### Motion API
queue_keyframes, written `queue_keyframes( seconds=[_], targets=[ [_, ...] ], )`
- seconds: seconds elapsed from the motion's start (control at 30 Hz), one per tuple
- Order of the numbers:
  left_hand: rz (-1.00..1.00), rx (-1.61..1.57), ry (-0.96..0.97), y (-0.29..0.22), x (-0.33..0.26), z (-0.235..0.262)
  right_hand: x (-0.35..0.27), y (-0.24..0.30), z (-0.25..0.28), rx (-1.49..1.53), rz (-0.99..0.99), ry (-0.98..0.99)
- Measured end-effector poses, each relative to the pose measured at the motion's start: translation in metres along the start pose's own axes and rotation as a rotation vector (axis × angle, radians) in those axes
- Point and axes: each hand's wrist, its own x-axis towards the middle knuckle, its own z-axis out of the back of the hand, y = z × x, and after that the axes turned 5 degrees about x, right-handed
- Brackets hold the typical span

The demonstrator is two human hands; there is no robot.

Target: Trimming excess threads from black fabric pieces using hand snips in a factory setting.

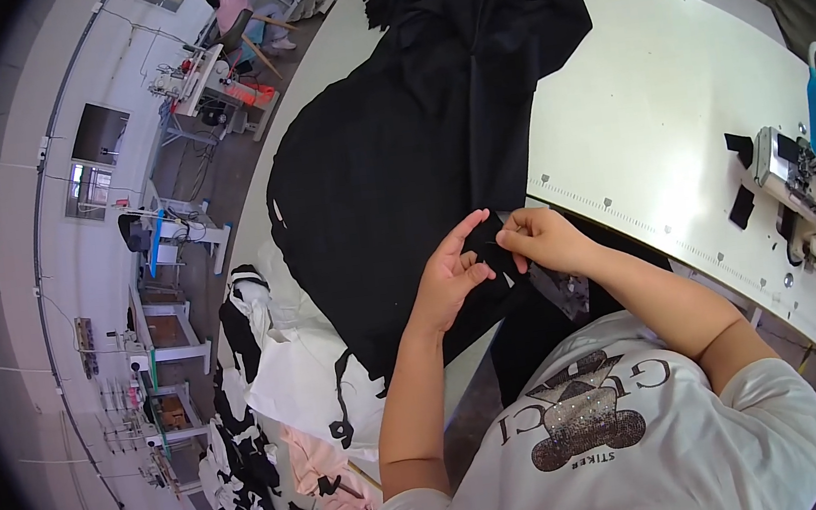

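A large black fabric piece (386,147) lies across the white table and hangs over its near edge. Above its near part is my left hand (451,275), with the index finger stretched out and the other fingers loosely bent apart; nothing shows clearly in it. Close to its right, my right hand (542,242) has thumb and fingers pinched together near the cloth. Whatever is between those fingertips is hidden or too small to name. A small white piece (509,281) shows against the black cloth just below the hands.
A sewing machine (803,190) stands on the white table (652,96) at the right, with black scraps (743,207) beside it. White cloth (301,378) and pink cloth (340,494) are heaped at the left. Far back, another person (233,3) sits near a machine.
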Motion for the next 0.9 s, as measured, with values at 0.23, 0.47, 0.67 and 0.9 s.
queue_keyframes(
  seconds=[0.23,0.47,0.67,0.9],
  targets=[
    [0.029,-0.031,0.024,0.008,-0.005,0.005,0.001,0.01,-0.009,0.174,0.131,0.058],
    [0.01,0.185,0.089,-0.005,-0.049,0.006,0.037,0.025,0.034,-0.219,0.32,-0.155],
    [-0.018,1.247,-0.461,0.018,-0.107,0.054,0.091,0.019,0.048,-0.625,0.634,-0.198],
    [0.335,0.929,-0.5,0.029,-0.197,0.016,0.106,0.006,0.06,-0.971,0.518,-0.136]
  ],
)
